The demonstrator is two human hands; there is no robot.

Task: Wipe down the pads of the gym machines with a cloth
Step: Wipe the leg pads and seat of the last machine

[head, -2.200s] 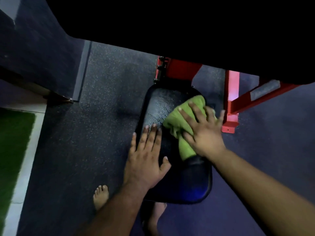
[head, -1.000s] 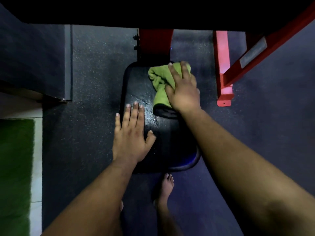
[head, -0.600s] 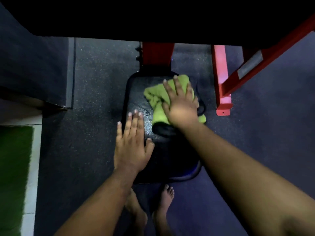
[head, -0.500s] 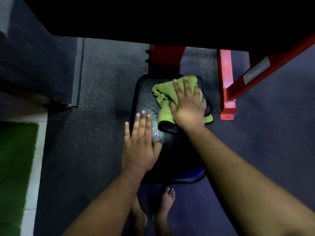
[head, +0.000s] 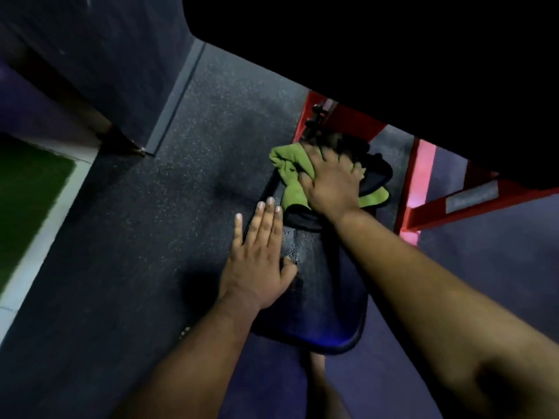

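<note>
A black seat pad (head: 325,285) of a red-framed gym machine lies below me, its surface wet and shiny. A bunched green cloth (head: 289,169) sits on the pad's far end. My right hand (head: 328,182) presses down on the cloth, fingers spread over it toward the frame. My left hand (head: 260,258) lies flat and empty on the pad's left edge, fingers apart and pointing away from me. Part of the cloth sticks out to the right of my right hand.
The red machine frame (head: 420,189) rises right of the pad, with a post (head: 329,116) at its far end. A large black part hangs overhead (head: 393,55). Speckled rubber floor (head: 187,192) surrounds the pad. Green turf (head: 27,189) lies left. My bare foot (head: 317,370) shows under the pad.
My right hand has pushed the cloth up to the pad's far end by the red post. The left hand stays flat on the left edge. The view has tilted.
</note>
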